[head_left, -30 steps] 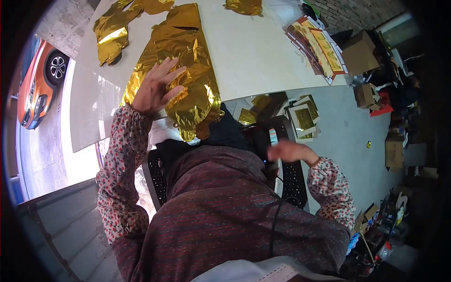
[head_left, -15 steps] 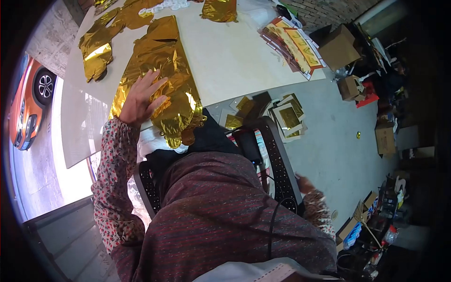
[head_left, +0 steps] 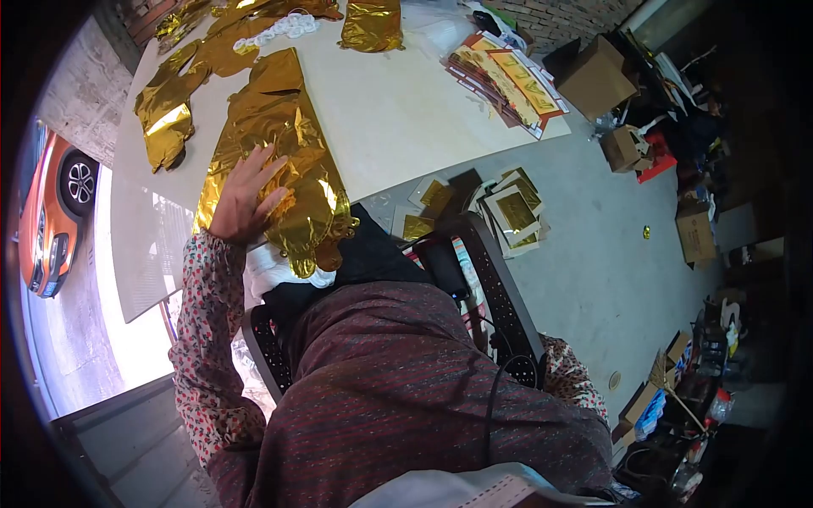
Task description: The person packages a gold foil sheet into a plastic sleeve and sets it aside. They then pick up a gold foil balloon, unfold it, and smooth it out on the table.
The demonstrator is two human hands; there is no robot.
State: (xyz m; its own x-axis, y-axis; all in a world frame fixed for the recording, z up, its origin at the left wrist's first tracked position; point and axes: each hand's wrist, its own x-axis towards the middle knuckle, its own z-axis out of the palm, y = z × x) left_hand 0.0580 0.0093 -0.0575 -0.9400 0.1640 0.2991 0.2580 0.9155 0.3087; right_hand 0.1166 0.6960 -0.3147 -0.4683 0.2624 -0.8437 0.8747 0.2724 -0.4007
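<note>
My left hand (head_left: 247,196) lies flat with fingers spread on a stack of shiny gold foil sheets (head_left: 284,127), near the table's front edge. The foil's lower end, with small tabs, hangs over the edge above my lap. Beneath it is a bundle of white material (head_left: 269,269). My right hand is hidden; only its flowered sleeve (head_left: 573,372) shows beside the chair's armrest (head_left: 508,296). A black device rests at the inner side of that armrest, with a cable running down over my clothing.
On the table (head_left: 381,127) are more gold foil pieces (head_left: 165,127), white rings (head_left: 279,30) and printed red-and-yellow cards (head_left: 508,78). Framed gold sheets (head_left: 515,212) lie on the floor. Cardboard boxes (head_left: 597,78) line the right side. An orange car (head_left: 58,207) stands outside at left.
My right hand, visible earlier beyond the armrest, has dropped out of sight behind it. My left hand stays on the foil. The view has shifted slightly.
</note>
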